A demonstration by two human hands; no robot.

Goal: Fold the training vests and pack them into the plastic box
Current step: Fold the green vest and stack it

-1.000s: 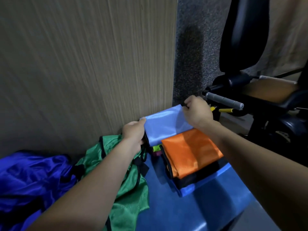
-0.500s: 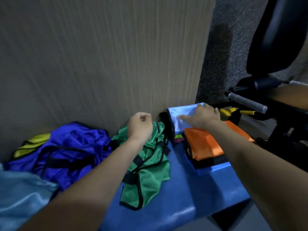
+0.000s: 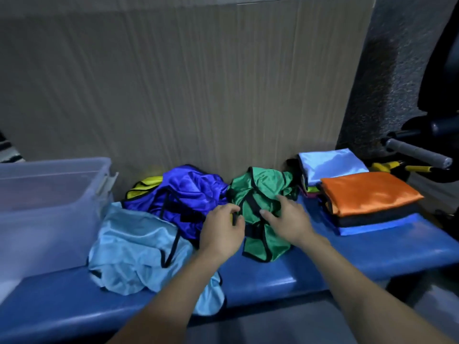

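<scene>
Padded blue bench (image 3: 360, 254) set against a wood-grain panel wall (image 3: 188, 90). Right of the panel, a dark speckled wall section (image 3: 382, 78). At far right, black exercise equipment (image 3: 437, 70) with a grey bar handle (image 3: 417, 151). Lighting dim; vertical seams visible in the panel.

Two bare forearms reach in from the bottom edge, no sleeves anywhere along them, wrists free of watch or band, and the left hand (image 3: 221, 230) and right hand (image 3: 289, 220) are gloveless, ringless, nails short.
</scene>
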